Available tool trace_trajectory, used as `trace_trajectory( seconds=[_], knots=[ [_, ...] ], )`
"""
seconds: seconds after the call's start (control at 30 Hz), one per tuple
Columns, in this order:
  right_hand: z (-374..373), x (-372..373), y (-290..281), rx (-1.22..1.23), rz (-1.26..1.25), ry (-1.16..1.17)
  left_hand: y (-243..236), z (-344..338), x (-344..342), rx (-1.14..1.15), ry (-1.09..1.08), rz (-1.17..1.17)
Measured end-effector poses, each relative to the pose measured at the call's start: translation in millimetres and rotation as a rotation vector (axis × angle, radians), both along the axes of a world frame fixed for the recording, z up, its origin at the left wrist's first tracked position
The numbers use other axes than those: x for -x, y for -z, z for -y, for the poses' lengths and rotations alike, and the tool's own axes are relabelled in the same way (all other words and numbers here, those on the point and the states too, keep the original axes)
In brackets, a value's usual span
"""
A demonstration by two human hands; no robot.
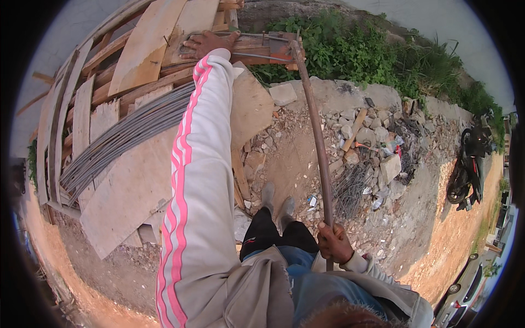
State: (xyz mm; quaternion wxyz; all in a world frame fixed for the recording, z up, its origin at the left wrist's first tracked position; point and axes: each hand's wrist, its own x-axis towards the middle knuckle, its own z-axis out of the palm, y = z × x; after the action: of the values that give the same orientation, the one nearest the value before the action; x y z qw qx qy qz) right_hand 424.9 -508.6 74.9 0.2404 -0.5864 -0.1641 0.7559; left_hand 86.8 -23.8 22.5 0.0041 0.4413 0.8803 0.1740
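My left hand (205,45) lies with fingers spread on a wooden board at the top, touching or beside a thin steel rod (258,57). Just right of it, a reddish metal plate with short pegs (280,49) sits on the board's end. My right hand (334,240) is closed around a long rusty metal pipe (313,115) low in the view. The pipe runs up to that plate, its top end beside the rod. My left arm hides part of a bundle of grey steel rods (123,145) on the plywood.
Stacked planks (134,49) and a broad plywood sheet (112,213) fill the left. Rubble (388,169) with tangled wire surrounds dirt at my feet. Weeds (355,54) line the back. A black motorcycle (467,169) and a silver car (459,295) stand at the right.
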Motion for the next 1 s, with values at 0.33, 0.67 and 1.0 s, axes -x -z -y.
trace_trajectory(
  seconds=[0.33, 0.67, 1.0],
  knots=[
    [13, 116, 10, 0.034, -0.09, 0.058, 10, -11, 4, -0.011, -0.01, -0.015],
    [7, 78, 11, 0.04, -0.326, 0.037, 6, -18, 7, 0.074, 0.047, 0.05],
    [6, 119, 15, 0.085, -0.508, 0.087, 4, -4, -10, 0.289, 0.29, -0.047]
  ],
)
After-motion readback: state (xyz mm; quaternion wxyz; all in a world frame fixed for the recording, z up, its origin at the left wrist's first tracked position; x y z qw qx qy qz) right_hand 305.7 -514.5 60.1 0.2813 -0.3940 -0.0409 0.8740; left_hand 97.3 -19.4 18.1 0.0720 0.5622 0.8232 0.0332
